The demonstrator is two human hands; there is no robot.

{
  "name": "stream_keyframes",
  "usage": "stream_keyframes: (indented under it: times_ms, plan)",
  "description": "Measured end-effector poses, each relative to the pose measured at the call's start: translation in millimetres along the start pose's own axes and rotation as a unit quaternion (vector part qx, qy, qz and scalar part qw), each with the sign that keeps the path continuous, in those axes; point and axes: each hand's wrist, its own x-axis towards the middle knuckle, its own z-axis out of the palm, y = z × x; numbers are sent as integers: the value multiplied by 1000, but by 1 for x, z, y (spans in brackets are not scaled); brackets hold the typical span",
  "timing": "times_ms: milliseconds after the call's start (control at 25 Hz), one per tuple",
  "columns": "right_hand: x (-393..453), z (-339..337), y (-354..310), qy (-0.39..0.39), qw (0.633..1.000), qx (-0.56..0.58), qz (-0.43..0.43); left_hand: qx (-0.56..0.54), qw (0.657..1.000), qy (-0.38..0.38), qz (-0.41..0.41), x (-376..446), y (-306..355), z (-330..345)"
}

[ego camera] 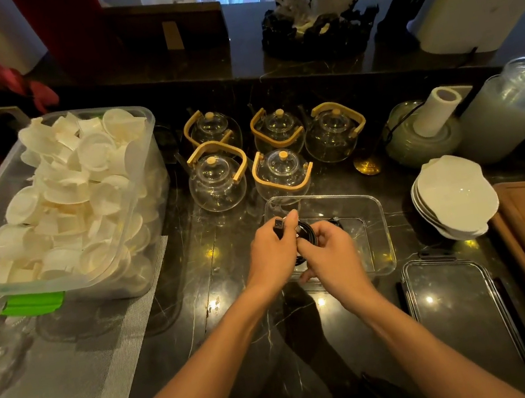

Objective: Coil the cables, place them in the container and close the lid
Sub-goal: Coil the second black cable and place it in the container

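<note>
both hands over clear rectangular plastic container [375, 214]: left hand [272, 252] fingers pinching plug end of coiled black cable [306, 231], right hand [328, 257] fingers curled round coil; no readable labels

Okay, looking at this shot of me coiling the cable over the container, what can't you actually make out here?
Head view only:
- black cable: most of its coil is hidden inside the left hand and right hand; its length is unknowable.
- clear container: near-left corner is covered by both hands.
- lid: its near end is cut off by the bottom edge.
- Any second cable: none can be made out.
</note>
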Motion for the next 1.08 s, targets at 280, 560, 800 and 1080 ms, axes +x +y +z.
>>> stream_keyframes:
  times_ms: [280,560,800,1080]
  plan:
    - [-6,2,6,80,960,-192,-185,-4,1000,22,5,-1,-1,2]
    - [-10,2,-8,61,987,-13,-147,30,999,17,-7,3,-11,-3]
    - [-22,-6,-25,41,978,183,-89,-57,996,50,-47,12,-3,-12]
    - [8,-26,-27,18,903,374,211,-81,995,-8,66,-6,14,-13]
